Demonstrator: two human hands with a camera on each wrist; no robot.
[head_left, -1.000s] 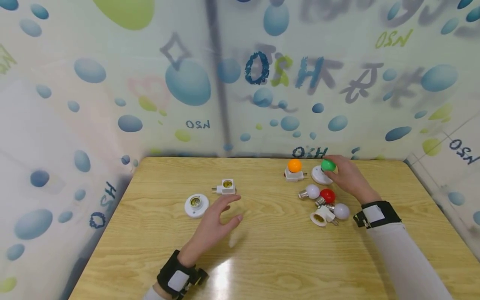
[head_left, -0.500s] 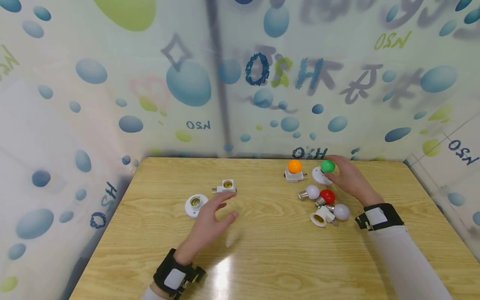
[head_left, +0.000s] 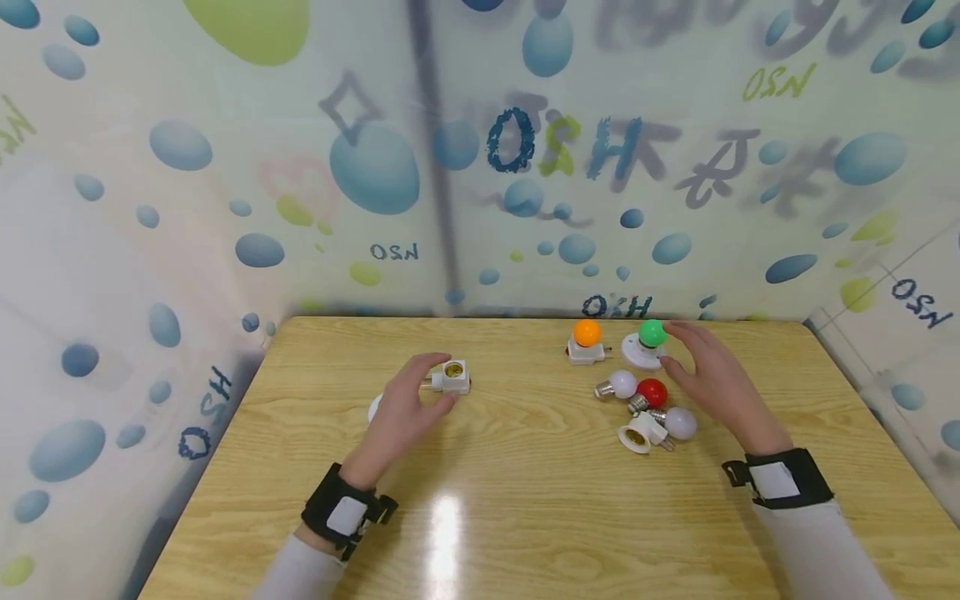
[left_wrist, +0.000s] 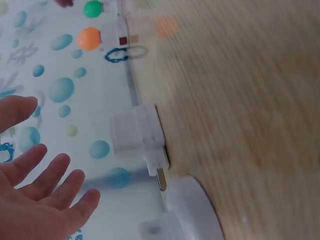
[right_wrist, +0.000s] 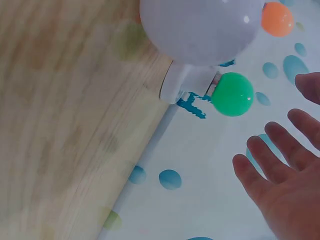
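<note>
My left hand (head_left: 397, 412) hovers with spread fingers at a white plug-in bulb socket (head_left: 454, 377), thumb and forefinger on either side of its prong end. Under that hand a round white lamp holder (left_wrist: 192, 210) is mostly hidden in the head view. My right hand (head_left: 712, 375) is apart from the green bulb (head_left: 652, 333), its fingers loosely bent and holding nothing. The green bulb stands upright in another round lamp holder (head_left: 637, 353). Left of it an orange bulb (head_left: 587, 332) sits in a plug-in socket (head_left: 585, 354).
Near the right hand lie a white bulb (head_left: 622, 384), a red bulb (head_left: 652, 392), another white bulb (head_left: 681, 423) and a plug-in socket with a round flange (head_left: 637, 435). The wooden table (head_left: 525, 500) meets a patterned wall (head_left: 510, 208) at the back.
My right hand has let go of the green bulb and drawn back to the right. My left hand has moved left and up, over the round lamp holder and toward the plug-in socket.
</note>
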